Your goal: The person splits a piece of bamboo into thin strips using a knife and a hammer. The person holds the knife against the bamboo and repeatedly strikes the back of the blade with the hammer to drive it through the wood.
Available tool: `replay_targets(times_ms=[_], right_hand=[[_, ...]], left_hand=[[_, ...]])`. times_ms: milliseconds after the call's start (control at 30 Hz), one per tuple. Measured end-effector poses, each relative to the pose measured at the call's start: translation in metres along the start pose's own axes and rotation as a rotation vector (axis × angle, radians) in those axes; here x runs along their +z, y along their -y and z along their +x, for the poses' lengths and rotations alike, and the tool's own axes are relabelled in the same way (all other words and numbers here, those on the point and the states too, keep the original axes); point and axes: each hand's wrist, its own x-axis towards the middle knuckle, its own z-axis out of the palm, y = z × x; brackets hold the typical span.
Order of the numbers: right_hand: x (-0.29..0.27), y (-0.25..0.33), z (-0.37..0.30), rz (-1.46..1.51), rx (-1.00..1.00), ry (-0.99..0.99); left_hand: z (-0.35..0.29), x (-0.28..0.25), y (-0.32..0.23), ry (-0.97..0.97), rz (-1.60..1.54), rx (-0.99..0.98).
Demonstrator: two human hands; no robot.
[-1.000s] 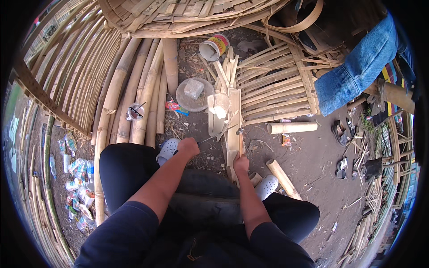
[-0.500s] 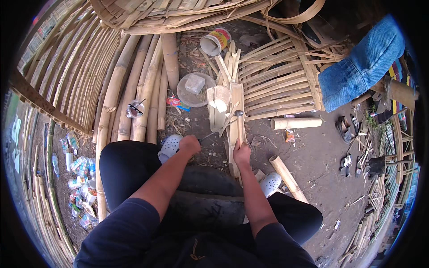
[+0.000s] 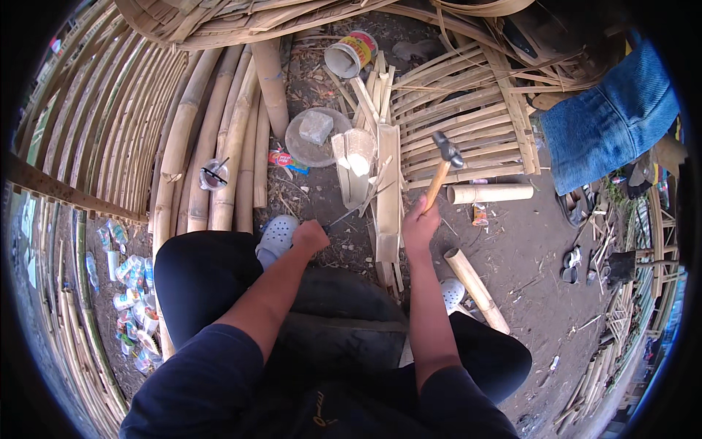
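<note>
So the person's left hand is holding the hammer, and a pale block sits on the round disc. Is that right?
Not quite: the head view shows the hammer in the right hand, not the left hand. The pale block does sit on the round disc.

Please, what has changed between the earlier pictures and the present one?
The right hand has moved forward and to the right, carrying the hammer away from the split bamboo. Nothing was newly grasped or released. The left hand stayed nearly in place, and the grey block remains on its round base.
</note>
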Motion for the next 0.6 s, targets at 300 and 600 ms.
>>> replay_targets(times_ms=[300, 600], right_hand=[[0.027, -0.097, -0.048, -0.336, 0.122, 0.320], [-0.021, -0.003, 0.025, -0.066, -0.008, -0.009]], left_hand=[[0.005, -0.002, -0.016, 0.101, 0.100, 0.063], [-0.006, -0.014, -0.015, -0.002, -0.080, 0.012]])
